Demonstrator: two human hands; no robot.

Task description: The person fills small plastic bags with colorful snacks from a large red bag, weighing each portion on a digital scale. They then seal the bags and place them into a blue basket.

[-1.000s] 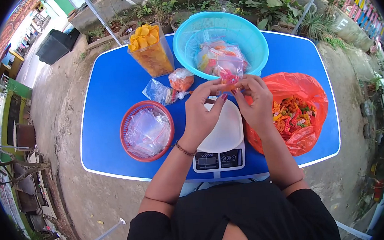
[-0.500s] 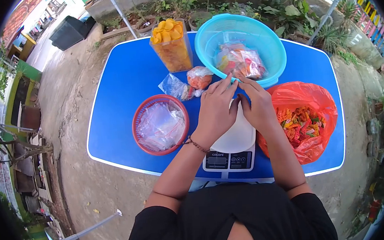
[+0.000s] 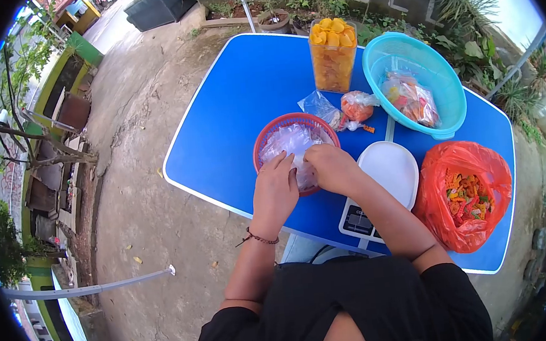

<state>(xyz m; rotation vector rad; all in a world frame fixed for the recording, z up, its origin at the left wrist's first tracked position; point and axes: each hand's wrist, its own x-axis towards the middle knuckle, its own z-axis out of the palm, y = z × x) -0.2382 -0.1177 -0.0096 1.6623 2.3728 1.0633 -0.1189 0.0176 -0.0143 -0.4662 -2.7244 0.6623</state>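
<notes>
Both hands are at a red plastic basket [image 3: 261, 139] that holds a pile of clear plastic bags [image 3: 293, 140]. My left hand [image 3: 275, 193] reaches over the near left rim, its fingers stretched out on the bags and its thumb apart. From the right, my right hand [image 3: 332, 169] comes in with curled fingers pinched at a clear bag; its fingertips are partly hidden. Right of the basket stands a white kitchen scale [image 3: 388, 171] with nothing on its plate, its front partly covered by my right forearm.
A red plastic bag [image 3: 433, 203] of colourful curly snacks sits at the right. Behind are a turquoise basket [image 3: 374, 73] holding filled packets, a tall clear container [image 3: 334, 66] of yellow chips, and a knotted bag [image 3: 356, 107] of orange contents. All stand on a blue table [image 3: 229, 103].
Both hands have moved left from above the scale and the turquoise basket's edge to the red basket. The camera has turned left. A small orange snack piece now shows near the knotted bag.
</notes>
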